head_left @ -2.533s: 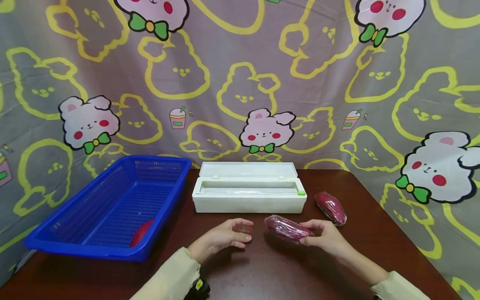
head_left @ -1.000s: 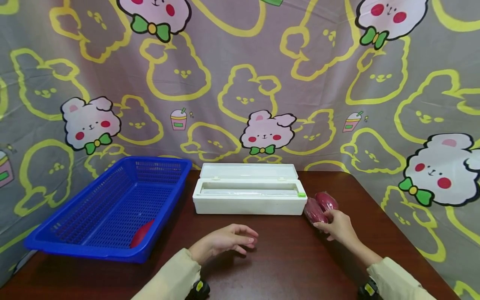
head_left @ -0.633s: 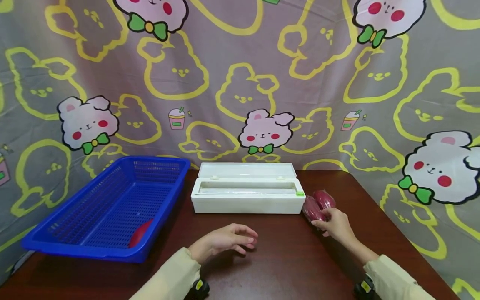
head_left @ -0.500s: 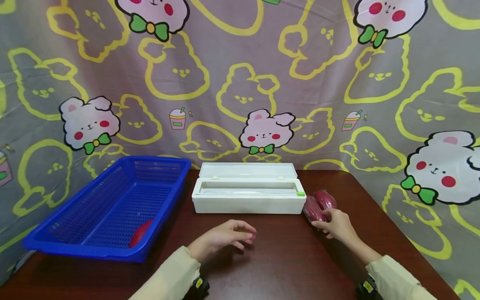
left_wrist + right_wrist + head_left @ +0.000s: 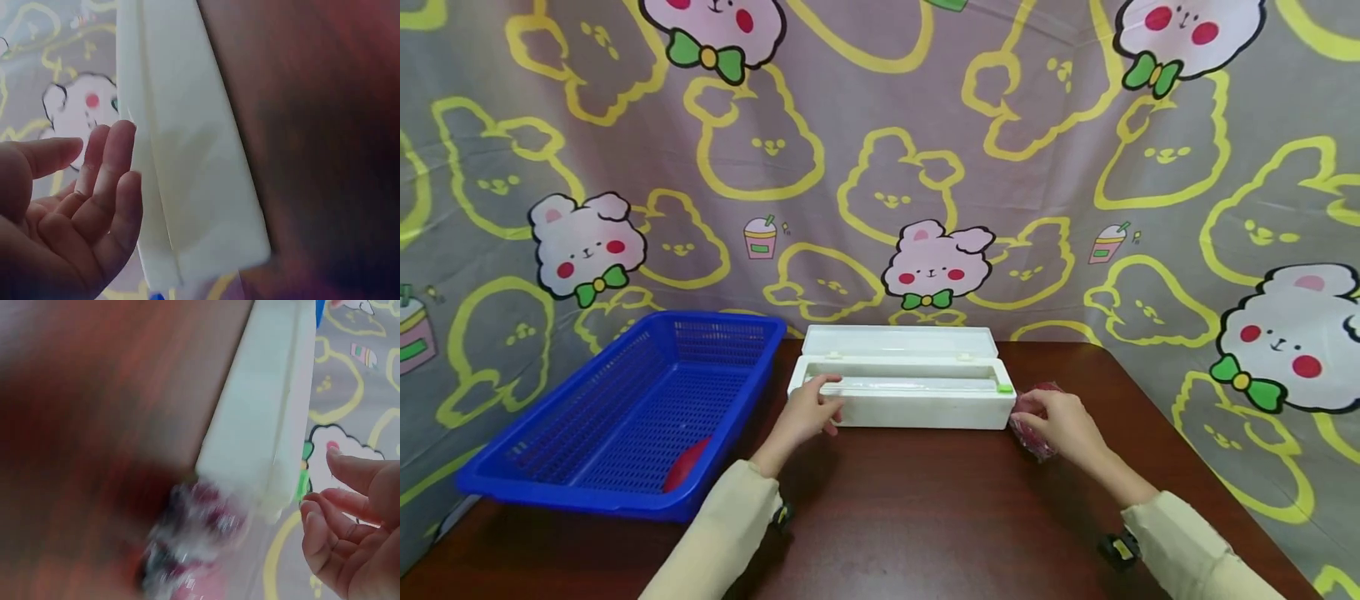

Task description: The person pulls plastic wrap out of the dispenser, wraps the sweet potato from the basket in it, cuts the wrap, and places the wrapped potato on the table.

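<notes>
A white cling film dispenser (image 5: 925, 412) stands on the table with its lid up, a film roll inside and a green slider (image 5: 1004, 388) at its right end. My left hand (image 5: 805, 410) is at its front left corner, fingers loosely bent and holding nothing. My right hand (image 5: 1066, 427) hovers by the right end, thumb and fingers apart, above two reddish-purple, elongated pieces like sweet potatoes in cling film (image 5: 212, 515). In the head view the hand partly covers them. The right wrist view shows the hand apart from them.
A blue perforated basket (image 5: 576, 502) stands at the left, with a red piece (image 5: 687, 465) inside. Behind the brown table (image 5: 917, 508) hangs a cartoon-print cloth (image 5: 842, 100).
My right hand carried the wrapped piece right, set it beside the other one, and has now let go and moved up towards the dispenser. My left hand has moved forward and left to the dispenser.
</notes>
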Demonstrator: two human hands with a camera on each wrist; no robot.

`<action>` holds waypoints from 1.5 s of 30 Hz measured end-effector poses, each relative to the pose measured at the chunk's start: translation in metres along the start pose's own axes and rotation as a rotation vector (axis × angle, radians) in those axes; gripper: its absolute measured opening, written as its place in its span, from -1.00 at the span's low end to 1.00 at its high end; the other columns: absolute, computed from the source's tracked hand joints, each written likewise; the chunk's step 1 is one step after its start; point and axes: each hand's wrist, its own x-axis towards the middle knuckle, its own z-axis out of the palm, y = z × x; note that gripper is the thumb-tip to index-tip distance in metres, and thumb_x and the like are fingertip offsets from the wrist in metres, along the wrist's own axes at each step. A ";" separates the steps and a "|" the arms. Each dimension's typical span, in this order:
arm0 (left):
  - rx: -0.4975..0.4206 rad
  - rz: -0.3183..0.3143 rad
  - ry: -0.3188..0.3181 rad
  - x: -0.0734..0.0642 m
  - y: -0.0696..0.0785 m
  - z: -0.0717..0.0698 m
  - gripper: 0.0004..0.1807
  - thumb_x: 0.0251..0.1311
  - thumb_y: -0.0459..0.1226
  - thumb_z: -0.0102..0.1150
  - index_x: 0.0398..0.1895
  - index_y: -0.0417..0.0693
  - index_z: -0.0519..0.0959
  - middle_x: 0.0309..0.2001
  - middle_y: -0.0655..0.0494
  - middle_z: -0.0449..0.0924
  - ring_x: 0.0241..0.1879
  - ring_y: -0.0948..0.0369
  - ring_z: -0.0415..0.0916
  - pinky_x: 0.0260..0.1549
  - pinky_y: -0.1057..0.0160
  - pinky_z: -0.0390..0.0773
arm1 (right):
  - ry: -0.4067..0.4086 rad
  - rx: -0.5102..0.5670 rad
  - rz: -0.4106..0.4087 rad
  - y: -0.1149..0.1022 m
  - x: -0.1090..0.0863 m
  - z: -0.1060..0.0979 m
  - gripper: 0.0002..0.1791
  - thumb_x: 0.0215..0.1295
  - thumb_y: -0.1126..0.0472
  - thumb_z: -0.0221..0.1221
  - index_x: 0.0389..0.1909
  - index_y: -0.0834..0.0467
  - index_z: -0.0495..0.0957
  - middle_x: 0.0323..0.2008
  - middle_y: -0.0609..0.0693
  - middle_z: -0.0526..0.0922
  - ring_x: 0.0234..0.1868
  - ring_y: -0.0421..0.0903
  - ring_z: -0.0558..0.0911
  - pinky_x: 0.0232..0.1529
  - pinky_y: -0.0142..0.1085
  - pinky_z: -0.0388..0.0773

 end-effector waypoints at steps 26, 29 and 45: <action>-0.050 -0.284 -0.189 0.034 -0.015 -0.026 -0.61 0.26 -0.30 -0.10 0.12 -0.30 0.38 -0.69 -0.04 0.54 -0.80 0.20 0.45 -0.75 0.26 0.44 | -0.175 -0.171 -0.073 -0.016 0.070 0.033 -0.90 0.10 0.21 0.21 -0.43 0.13 0.68 -0.41 0.02 0.63 -0.52 -0.13 0.45 -0.55 -0.23 0.39; -0.069 -0.303 -0.185 0.036 -0.013 -0.027 -0.66 0.24 -0.32 -0.08 0.04 -0.33 0.43 -0.71 -0.03 0.53 -0.81 0.21 0.44 -0.76 0.26 0.44 | -0.194 -0.174 -0.065 -0.017 0.073 0.031 -0.90 0.09 0.21 0.22 -0.45 0.13 0.68 -0.43 0.00 0.65 -0.54 -0.16 0.45 -0.56 -0.24 0.38; 0.151 -0.259 -0.035 0.047 -0.006 -0.020 -0.79 0.18 -0.34 -0.05 -0.31 -0.24 0.59 -0.73 0.07 0.54 -0.83 0.26 0.43 -0.78 0.31 0.45 | -0.051 -0.286 -0.106 -0.018 0.083 0.043 -0.85 0.13 0.30 0.13 -0.61 0.15 0.48 -0.59 0.04 0.55 -0.56 -0.03 0.50 -0.62 -0.16 0.40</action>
